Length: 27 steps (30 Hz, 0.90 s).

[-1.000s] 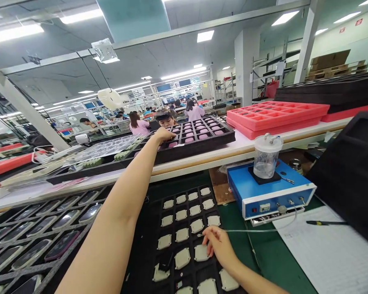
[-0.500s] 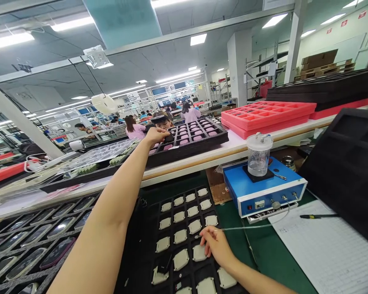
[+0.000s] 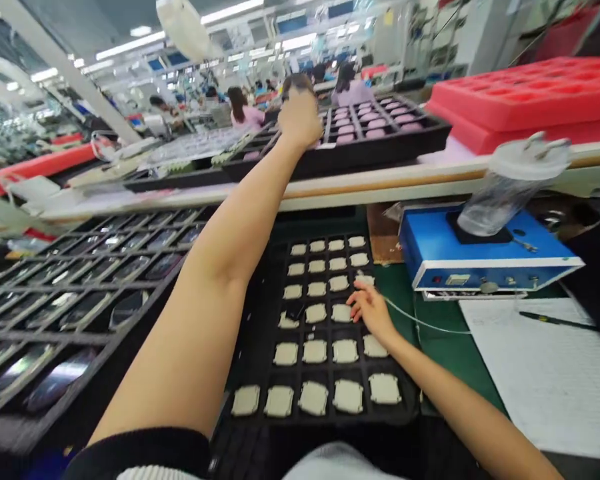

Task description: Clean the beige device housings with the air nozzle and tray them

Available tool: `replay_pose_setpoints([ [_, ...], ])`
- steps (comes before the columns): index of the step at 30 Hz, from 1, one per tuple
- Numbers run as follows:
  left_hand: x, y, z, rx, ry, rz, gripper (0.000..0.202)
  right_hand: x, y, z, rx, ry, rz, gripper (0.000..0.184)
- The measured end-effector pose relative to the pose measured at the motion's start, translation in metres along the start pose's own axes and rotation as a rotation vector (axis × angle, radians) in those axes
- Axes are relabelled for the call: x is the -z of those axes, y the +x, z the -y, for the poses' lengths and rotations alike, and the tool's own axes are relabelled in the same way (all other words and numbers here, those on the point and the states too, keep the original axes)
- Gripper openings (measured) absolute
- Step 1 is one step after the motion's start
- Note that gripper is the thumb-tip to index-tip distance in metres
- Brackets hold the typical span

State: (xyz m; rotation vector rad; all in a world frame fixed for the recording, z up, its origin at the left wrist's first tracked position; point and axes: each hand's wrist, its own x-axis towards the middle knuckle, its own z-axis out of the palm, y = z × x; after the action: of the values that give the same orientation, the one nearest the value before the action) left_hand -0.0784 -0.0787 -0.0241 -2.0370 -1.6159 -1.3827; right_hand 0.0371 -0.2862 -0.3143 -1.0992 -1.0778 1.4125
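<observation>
My left hand [image 3: 300, 119] reaches far forward to the raised shelf and is closed at the near edge of a black tray [image 3: 380, 137] of pink parts; what it holds is blurred. My right hand [image 3: 373, 308] rests on the black tray [image 3: 260, 313] of several flat white square parts [image 3: 314, 351] in front of me, fingers curled at the tray's right edge, pinching a thin clear tube [image 3: 425, 325] that runs to the blue box [image 3: 480, 257].
A clear jar [image 3: 515, 187] stands on the blue box. Red foam trays [image 3: 525, 97] sit on the shelf at right. A black grid tray [image 3: 70, 293] of dark glossy parts lies at left. A printed sheet [image 3: 540, 373] with a pen [image 3: 555, 321] lies at right. Other people work behind.
The camera has tilted down and moved closer. My left hand has lifted slightly off the far tray's edge; my right hand stays on the white-part tray with the tube.
</observation>
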Motion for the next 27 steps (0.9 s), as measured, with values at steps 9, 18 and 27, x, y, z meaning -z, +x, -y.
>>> replay_pose_setpoints([
  [9, 0.1, -0.227, -0.015, 0.049, -0.013, 0.354, 0.009, 0.0, -0.013, 0.003, 0.144, -0.382, 0.189, 0.021],
  [18, 0.086, -0.312, 0.092, 0.429, 0.182, 0.845, 0.024, -0.031, -0.035, 0.019, 0.51, -1.129, 0.552, 0.015],
  [27, 0.075, -0.315, 0.107, 0.632, -0.194, 0.751, 0.015, -0.074, -0.018, 0.039, 0.718, -1.669, 1.038, 0.019],
])
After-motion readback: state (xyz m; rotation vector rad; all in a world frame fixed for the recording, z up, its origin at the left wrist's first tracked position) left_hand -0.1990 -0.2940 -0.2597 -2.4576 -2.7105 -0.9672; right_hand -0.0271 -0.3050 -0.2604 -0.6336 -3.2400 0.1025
